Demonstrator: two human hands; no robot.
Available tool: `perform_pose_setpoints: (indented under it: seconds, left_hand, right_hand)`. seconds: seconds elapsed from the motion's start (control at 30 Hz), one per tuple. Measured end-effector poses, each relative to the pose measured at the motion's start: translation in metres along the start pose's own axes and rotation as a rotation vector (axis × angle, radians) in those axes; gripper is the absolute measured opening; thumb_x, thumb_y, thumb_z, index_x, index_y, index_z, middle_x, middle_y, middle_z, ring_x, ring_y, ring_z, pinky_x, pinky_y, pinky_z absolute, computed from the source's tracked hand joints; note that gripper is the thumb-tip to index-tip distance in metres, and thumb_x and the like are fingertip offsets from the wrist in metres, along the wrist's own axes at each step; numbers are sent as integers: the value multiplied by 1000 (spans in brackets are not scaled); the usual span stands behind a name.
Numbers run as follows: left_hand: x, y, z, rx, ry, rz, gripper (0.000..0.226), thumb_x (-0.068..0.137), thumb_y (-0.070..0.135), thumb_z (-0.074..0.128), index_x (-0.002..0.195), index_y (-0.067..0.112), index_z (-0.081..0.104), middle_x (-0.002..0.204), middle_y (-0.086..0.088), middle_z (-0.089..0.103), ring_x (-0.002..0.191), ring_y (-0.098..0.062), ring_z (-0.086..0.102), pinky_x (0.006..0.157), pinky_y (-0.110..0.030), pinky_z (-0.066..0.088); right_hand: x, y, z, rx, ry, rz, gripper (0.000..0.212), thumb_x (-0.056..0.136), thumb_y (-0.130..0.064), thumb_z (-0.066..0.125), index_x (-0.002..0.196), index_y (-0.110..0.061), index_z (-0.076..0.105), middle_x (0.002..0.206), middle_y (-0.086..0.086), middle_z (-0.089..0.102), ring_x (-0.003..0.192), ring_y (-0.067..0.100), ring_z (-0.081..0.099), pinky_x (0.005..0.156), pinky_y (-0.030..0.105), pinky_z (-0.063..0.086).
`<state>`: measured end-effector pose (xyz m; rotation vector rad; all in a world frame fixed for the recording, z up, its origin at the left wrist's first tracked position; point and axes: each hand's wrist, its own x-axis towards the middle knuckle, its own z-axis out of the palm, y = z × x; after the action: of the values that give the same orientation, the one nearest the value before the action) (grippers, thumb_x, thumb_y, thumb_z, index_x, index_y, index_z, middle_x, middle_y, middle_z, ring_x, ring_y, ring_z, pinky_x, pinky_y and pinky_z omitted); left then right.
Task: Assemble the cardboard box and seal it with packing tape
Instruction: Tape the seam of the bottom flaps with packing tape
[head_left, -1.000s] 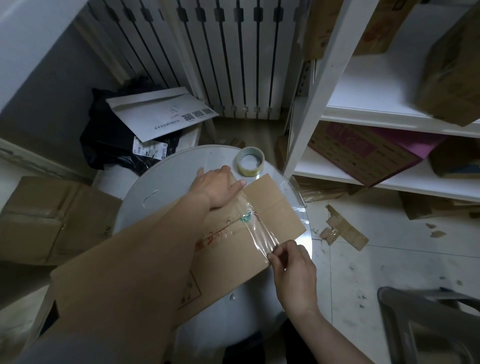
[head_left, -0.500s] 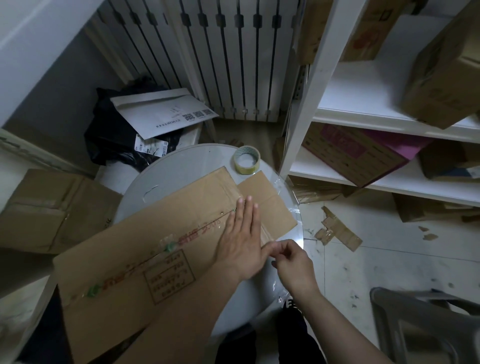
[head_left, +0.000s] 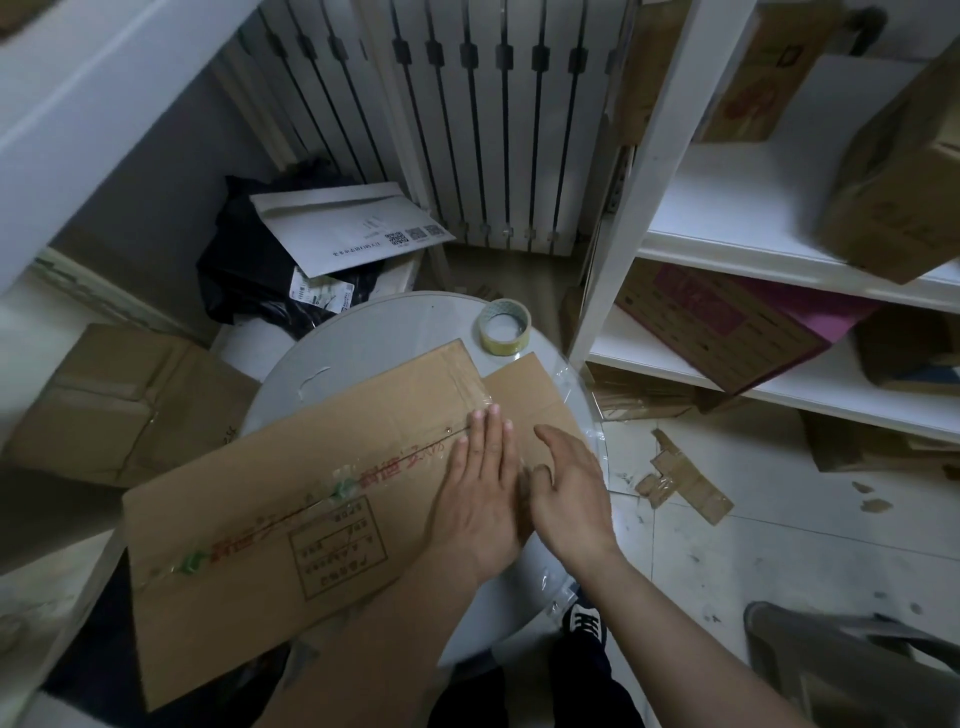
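A flattened brown cardboard box (head_left: 291, 499) with red print and a strip of clear tape along its seam lies across the round white table (head_left: 374, 338). My left hand (head_left: 480, 493) rests flat on the box near its right end, fingers together and pointing away. My right hand (head_left: 569, 486) sits just beside it over the box's right edge, fingers extended, holding nothing. A roll of packing tape (head_left: 504, 327) stands on the table beyond the box.
White shelves (head_left: 779, 249) with cardboard boxes stand at the right. A radiator (head_left: 483, 119) is behind. A white envelope (head_left: 343, 228) lies on black bags at the back left. Another brown box (head_left: 119, 405) sits at the left. Cardboard scraps (head_left: 680, 478) lie on the floor.
My left hand moved from the box's far edge to lie flat by the right end. My right hand let go of the pinched tape end and opened.
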<state>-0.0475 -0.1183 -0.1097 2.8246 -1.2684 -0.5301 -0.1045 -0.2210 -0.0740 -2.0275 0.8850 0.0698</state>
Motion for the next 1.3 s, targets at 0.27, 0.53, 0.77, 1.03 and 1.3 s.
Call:
perform_pose_setpoints:
  seconds: [0.27,0.53,0.77,1.03,1.3]
  left_hand:
    - [-5,-2,-1,63,-112,-22,78,87,39,9,144,3,-30,151,-15,-39,140,-32,-33,120,-46,-3]
    - [19,-8,-40,-88,187,115,55,80,38,44,124,9,58,122,-10,58,115,-28,53,105,-45,37]
    - [69,4,-60,-99,158,76,58,90,26,37,147,15,37,157,-5,31,145,-26,24,119,-44,8]
    - [114,-16,-46,-71,247,-71,42,95,35,45,132,18,57,145,-3,46,141,-27,28,116,-49,6]
    - [156,-16,-47,152,72,-63,41,91,27,52,130,16,57,140,-9,49,139,-31,30,116,-50,-5]
  right_hand:
    - [2,-1,8,-153,-83,-159,41,95,-12,39,130,-23,58,124,-2,65,115,19,53,103,26,37]
    - [35,0,-8,-6,-115,32,22,95,-23,43,91,-23,64,93,2,70,89,23,60,78,31,47]
    - [103,-3,-23,-192,-128,-38,28,99,-28,37,97,-15,62,106,18,68,102,38,59,79,35,44]
    - [188,32,-20,-492,-217,-45,37,92,-8,51,128,-10,56,128,16,60,117,34,56,95,34,43]
    - [254,73,-6,-875,-330,-136,57,88,-18,64,136,-8,35,137,17,50,130,33,41,109,36,28]
